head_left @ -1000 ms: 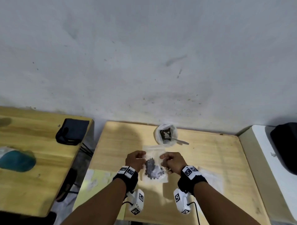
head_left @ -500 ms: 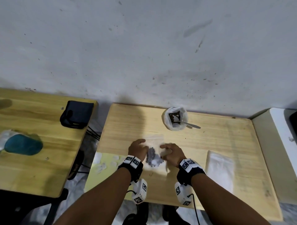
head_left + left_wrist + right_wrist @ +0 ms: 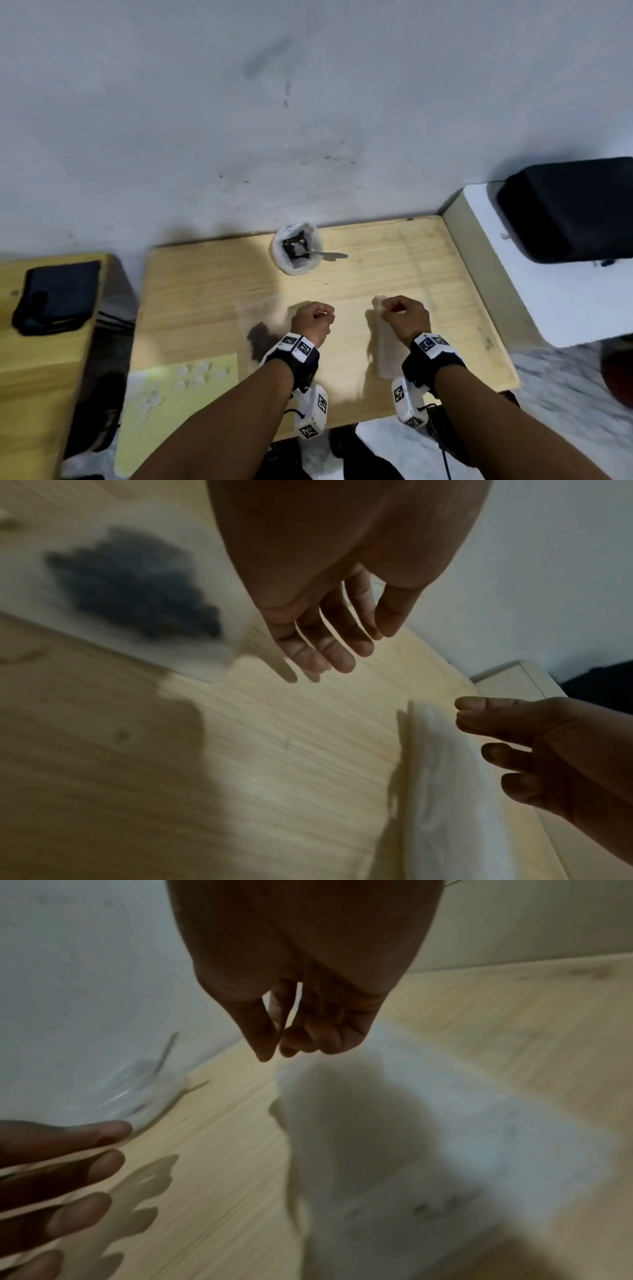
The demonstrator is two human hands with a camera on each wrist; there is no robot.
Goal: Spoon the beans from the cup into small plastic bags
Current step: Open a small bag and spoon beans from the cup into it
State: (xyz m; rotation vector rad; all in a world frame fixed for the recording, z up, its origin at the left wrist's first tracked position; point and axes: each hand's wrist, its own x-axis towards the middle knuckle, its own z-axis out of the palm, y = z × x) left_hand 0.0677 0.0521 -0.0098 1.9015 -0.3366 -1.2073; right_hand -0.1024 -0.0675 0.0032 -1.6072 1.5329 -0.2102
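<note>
A white-lined cup (image 3: 297, 248) of dark beans stands at the table's back edge, with a metal spoon (image 3: 327, 255) lying in it, handle to the right. The filled clear bag (image 3: 260, 330) (image 3: 137, 588) of beans lies flat just left of my left hand (image 3: 313, 320) (image 3: 329, 642), whose fingers hang relaxed and hold nothing. My right hand (image 3: 400, 313) (image 3: 277, 1046) hovers over the top corner of a stack of empty bags (image 3: 388, 349) (image 3: 462, 1123), thumb and forefinger tips pressed together. Nothing shows between them in the blurred wrist views.
A yellow-green sheet (image 3: 178, 380) with small white scraps overhangs the table's front left. A black pouch (image 3: 58, 298) lies on the neighbouring table to the left. A white surface (image 3: 534, 291) bearing a black object (image 3: 568, 209) adjoins the right edge. The wall stands close behind the cup.
Both hands have let go of the filled bag, which now lies to the left. Both have moved right, the right one to the stack of empty bags.
</note>
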